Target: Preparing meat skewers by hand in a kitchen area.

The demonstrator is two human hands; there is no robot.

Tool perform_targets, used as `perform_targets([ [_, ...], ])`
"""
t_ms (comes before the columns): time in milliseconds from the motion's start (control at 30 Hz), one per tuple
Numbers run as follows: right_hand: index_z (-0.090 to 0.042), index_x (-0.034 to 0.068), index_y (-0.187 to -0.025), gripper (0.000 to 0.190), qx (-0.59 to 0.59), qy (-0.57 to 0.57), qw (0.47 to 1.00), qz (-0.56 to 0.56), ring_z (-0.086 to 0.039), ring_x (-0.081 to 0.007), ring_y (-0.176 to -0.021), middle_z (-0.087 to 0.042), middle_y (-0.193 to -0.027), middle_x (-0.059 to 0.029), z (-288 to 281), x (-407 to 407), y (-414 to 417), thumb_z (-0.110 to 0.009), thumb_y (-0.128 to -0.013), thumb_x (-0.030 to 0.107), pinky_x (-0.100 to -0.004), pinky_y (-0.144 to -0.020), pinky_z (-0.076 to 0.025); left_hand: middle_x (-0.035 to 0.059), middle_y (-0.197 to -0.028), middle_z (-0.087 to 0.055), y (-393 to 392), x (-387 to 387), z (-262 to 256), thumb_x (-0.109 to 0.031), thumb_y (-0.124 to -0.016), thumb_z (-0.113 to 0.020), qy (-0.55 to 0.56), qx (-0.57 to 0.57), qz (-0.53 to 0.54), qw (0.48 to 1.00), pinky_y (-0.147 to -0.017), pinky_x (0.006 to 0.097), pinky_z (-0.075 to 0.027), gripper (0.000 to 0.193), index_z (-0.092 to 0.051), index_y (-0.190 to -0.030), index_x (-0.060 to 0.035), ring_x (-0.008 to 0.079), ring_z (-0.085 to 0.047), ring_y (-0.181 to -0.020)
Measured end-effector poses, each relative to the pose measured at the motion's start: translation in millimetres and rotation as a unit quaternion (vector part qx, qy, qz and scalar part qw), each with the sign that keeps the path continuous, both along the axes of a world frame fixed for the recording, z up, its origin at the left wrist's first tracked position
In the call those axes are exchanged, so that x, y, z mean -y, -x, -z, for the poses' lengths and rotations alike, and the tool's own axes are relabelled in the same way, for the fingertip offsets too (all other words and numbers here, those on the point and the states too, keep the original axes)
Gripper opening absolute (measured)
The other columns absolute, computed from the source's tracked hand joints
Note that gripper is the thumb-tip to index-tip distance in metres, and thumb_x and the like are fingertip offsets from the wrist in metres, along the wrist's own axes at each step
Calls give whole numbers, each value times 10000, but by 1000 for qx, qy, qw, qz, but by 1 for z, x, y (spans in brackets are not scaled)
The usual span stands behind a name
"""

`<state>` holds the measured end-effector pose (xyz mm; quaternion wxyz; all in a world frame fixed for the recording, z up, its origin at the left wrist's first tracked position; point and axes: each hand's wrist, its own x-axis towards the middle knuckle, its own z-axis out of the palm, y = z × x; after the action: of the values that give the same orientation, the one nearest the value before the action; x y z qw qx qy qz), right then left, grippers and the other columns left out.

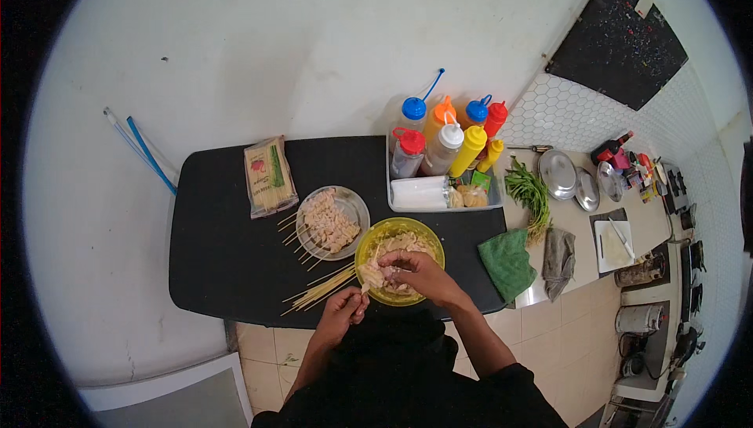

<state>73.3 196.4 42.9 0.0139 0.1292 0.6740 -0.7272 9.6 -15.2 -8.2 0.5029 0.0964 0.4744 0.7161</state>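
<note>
Over the near left rim of a yellow bowl [440, 245] holding pale raw meat pieces [406, 244], my left hand [344, 312] has its fingers closed on what looks like a skewer with meat at its tip. My right hand [420, 275] reaches over the bowl, thumb and fingertips at that piece of meat; whether they pinch it is hard to tell. Loose bamboo skewers [320, 291] lie on the black table [223, 251] left of the bowl. Behind them, a round metal plate [356, 207] carries several skewers threaded with meat [329, 222].
A pack of bamboo skewers [270, 178] lies at the back left. A plastic bin [447, 210] of squeeze bottles stands behind the bowl. Rightward are a green cloth [509, 263], leafy greens [527, 189], metal lids [557, 175] and a knife [620, 237] on a white cutting board [609, 251].
</note>
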Motion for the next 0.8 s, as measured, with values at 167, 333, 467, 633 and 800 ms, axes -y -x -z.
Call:
perform_targets([
  [167, -605, 2, -1019, 166, 98, 21, 995, 4, -573, -79, -822, -603, -892, -14, 10, -7, 4, -603, -877, 87, -236, -719, -480, -24, -666, -427, 4, -7, -1, -207, -972, -468, 7, 21, 4, 1000, -483, 196, -244, 201, -531, -893, -32, 51, -323, -534],
  [333, -613, -8, -965, 136, 19, -79, 992, 94, -586, -86, -806, -617, -865, -34, 23, -11, 2, -628, -856, 72, -232, -677, -503, -38, -670, -439, 10, -15, -6, -202, -970, -468, 95, -65, 15, 993, -489, 180, -269, 189, -554, -902, -49, 39, -340, -544],
  [467, -605, -26, -940, 120, -44, -169, 972, 158, -610, -102, -795, -629, -878, -56, 24, -13, 1, -631, -845, 42, -245, -665, -533, -43, -672, -452, 12, -17, -3, -184, -971, -459, 132, -131, 34, 982, -496, 177, -290, 184, -566, -902, -52, 34, -359, -554],
  [633, -601, -16, -936, 110, -18, -129, 975, 177, -615, -106, -790, -625, -876, -54, 29, -14, 1, -628, -849, 44, -253, -676, -537, -39, -673, -463, 12, -18, -2, -158, -972, -448, 144, -173, 40, 974, -498, 179, -299, 184, -567, -894, -41, 32, -367, -560],
  [800, -579, 21, -959, 127, 6, 87, 984, 158, -594, -100, -771, -606, -837, -31, 34, -12, 3, -635, -854, 63, -243, -675, -519, -33, -666, -448, 11, -17, 1, -166, -972, -458, 101, -71, 21, 992, -485, 184, -283, 183, -556, -894, -33, 40, -349, -546],
])
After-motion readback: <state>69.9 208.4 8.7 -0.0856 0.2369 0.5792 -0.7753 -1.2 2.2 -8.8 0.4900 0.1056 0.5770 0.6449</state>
